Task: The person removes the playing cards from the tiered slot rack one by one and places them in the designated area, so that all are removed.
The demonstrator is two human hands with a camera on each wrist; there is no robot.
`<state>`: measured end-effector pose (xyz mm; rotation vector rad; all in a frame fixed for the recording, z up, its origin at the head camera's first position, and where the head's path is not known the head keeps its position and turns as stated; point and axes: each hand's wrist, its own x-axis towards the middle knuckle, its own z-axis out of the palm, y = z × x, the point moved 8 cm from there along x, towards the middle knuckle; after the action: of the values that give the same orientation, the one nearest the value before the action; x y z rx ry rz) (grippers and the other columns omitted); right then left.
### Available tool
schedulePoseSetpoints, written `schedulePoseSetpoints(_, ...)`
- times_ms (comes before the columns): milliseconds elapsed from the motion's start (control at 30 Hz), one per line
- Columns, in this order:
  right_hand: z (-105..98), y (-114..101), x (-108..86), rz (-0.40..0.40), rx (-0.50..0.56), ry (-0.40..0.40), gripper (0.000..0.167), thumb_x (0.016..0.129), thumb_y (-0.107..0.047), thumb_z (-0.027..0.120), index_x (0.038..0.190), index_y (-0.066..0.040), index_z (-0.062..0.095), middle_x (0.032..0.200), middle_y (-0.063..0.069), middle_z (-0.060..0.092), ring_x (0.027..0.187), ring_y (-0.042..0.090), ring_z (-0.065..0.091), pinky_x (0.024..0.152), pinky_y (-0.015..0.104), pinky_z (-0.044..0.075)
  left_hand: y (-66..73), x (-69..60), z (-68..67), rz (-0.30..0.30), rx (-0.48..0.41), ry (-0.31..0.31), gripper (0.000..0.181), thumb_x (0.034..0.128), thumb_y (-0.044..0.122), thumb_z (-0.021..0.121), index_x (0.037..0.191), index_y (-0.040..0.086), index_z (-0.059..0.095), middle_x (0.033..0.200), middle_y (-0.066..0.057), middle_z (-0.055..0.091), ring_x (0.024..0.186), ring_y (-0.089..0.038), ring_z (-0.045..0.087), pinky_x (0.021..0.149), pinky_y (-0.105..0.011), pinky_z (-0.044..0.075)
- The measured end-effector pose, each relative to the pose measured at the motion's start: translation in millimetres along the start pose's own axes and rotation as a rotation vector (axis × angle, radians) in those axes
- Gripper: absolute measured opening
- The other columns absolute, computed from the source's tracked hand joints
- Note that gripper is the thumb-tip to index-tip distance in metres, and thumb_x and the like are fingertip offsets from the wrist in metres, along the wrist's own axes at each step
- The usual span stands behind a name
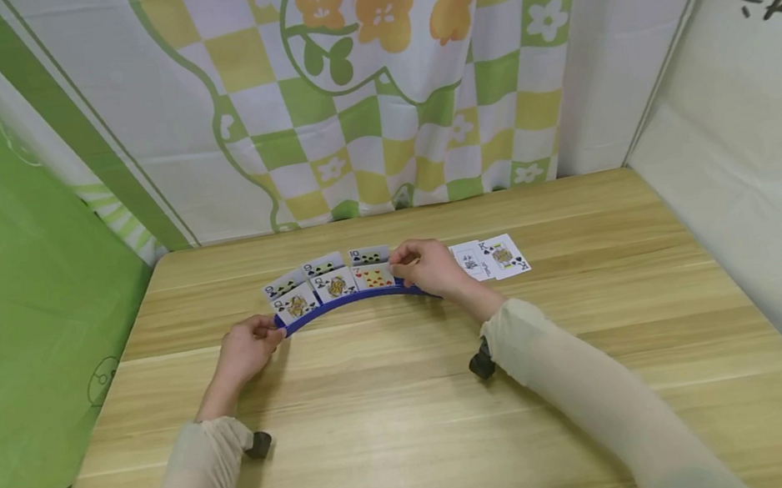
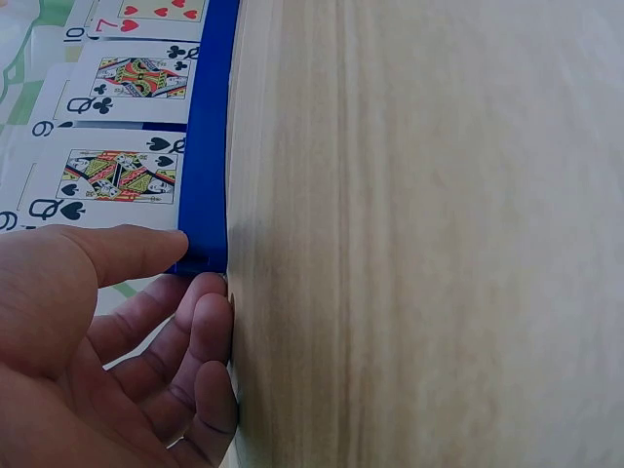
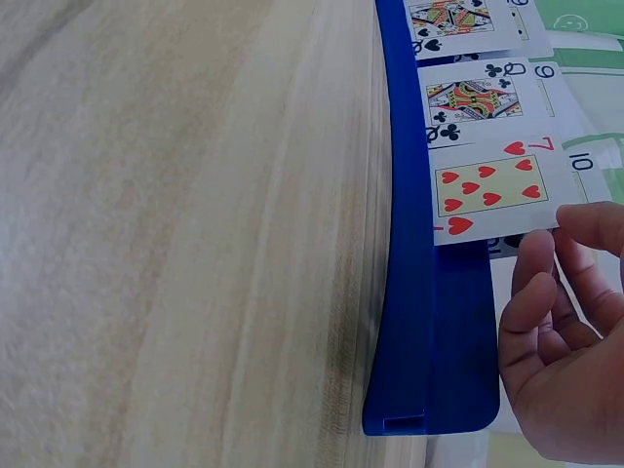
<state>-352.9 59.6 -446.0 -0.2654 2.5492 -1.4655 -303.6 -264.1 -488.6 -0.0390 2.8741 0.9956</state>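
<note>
A curved blue card holder (image 1: 339,304) stands on the table with two rows of playing cards. My left hand (image 1: 246,352) grips its left end, the thumb on top and the fingers curled beside it. The queen of spades (image 2: 117,175), queen of clubs (image 2: 141,83) and seven of hearts (image 3: 492,190) make up the front row. Behind them rise two nines and a black ten (image 1: 368,254), partly covered. My right hand (image 1: 432,267) pinches the outer edge of the seven of hearts between thumb and fingers. The holder's right end shows bare blue in the right wrist view.
To the right of the holder, a king of spades (image 1: 504,256) and a joker card (image 1: 468,261) lie flat on the wooden table (image 1: 418,425), the joker partly hidden. A patterned curtain (image 1: 374,128) hangs behind the table, with a green cloth (image 1: 9,276) along the left side.
</note>
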Motion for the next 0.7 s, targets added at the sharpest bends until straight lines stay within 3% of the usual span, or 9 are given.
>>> schedulePoseSetpoints(367,-5.0,-2.1,-0.8,-0.011,-0.03,0.031,0.012,0.097,-0.027,0.065,0.103,-0.017,0.069,0.102,0.003,0.07,0.075,0.017,0.068,0.066,0.03,0.053,0.3,-1.0,0.1,-0.006,-0.002,-0.001,0.033,0.096,0.022,0.063,0.118,-0.003,0.064,0.109,-0.022,0.071,0.097,-0.032,0.066,0.081,-0.038,0.052)
schedulePoseSetpoints(700,-14.1,-11.0,-4.7,-0.059,-0.03,0.06,0.012,0.096,-0.023,0.065,0.103,-0.013,0.068,0.098,0.006,0.071,0.078,0.025,0.069,0.067,0.031,0.053,0.2,-0.2,-0.7,-0.001,0.018,0.001,0.033,0.0954,0.022,0.063,0.117,-0.003,0.064,0.108,-0.022,0.071,0.097,-0.032,0.066,0.079,-0.035,0.05)
